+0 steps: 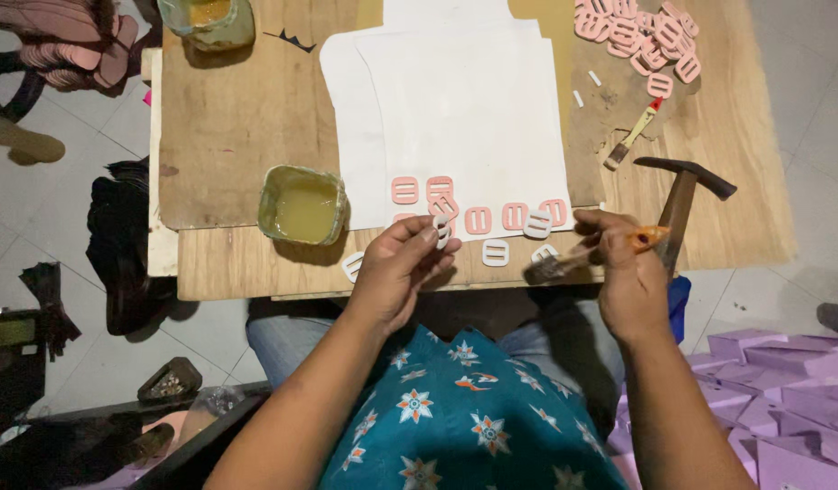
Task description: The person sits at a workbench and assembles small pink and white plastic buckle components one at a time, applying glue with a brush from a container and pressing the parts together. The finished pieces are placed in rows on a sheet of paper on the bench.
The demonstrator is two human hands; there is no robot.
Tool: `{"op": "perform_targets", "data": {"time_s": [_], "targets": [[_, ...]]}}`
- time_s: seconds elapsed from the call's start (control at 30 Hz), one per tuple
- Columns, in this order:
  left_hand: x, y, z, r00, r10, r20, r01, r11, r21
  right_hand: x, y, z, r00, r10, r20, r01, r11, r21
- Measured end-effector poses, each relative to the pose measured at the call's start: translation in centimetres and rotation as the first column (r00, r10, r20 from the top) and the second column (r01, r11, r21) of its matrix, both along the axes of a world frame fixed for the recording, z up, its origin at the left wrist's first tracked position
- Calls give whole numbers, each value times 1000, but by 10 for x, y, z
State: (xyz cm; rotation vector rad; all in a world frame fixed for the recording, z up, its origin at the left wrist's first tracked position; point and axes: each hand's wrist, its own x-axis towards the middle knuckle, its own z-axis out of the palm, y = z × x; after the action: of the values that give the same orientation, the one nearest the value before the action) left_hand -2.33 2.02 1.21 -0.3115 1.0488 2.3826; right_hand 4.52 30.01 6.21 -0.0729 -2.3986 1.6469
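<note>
Buckle (442,229), small, white and slotted, sits pinched in the left hand (396,272); the right hand (623,272) grips an orange-handled brush (593,254) above the tabletop (246,118).

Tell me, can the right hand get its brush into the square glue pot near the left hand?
Probably yes. The right hand holds a brush, and the glue pot sits open-topped on the board. The left hand, pinching a white buckle, lies partly between, so it must cross over.

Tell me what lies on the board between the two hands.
In the head view, a white buckle lies flat on the wooden board between the left hand and right hand, beside the brush bristles.
</note>
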Motion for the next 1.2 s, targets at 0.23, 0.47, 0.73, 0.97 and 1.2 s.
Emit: {"op": "perform_targets", "data": {"time_s": [0.23, 0.47, 0.73, 0.97, 1.2], "targets": [[23, -6, 6, 1000, -12, 5, 11, 996, 90, -1, -60, 5, 992, 72, 102, 3, 799, -601], [33, -10, 14, 991, -2, -137, 11, 998, 63, -1, -80, 11, 987, 100, 123, -22, 856, -516], [36, -10, -3, 996, 21, -90, -15, 998, 67, 11, -80, 8, 962, 271, 11, -231, 840, -490], [36, -13, -9, 995, 94, 19, -96, 977, 188, 12, -70, 3, 924, 381, -23, -372, 884, -282], [39, -12, 1, 995, 51, -91, -45, 997, 68, 12, -81, 3, 968, 246, 55, -181, 829, -529]]}}
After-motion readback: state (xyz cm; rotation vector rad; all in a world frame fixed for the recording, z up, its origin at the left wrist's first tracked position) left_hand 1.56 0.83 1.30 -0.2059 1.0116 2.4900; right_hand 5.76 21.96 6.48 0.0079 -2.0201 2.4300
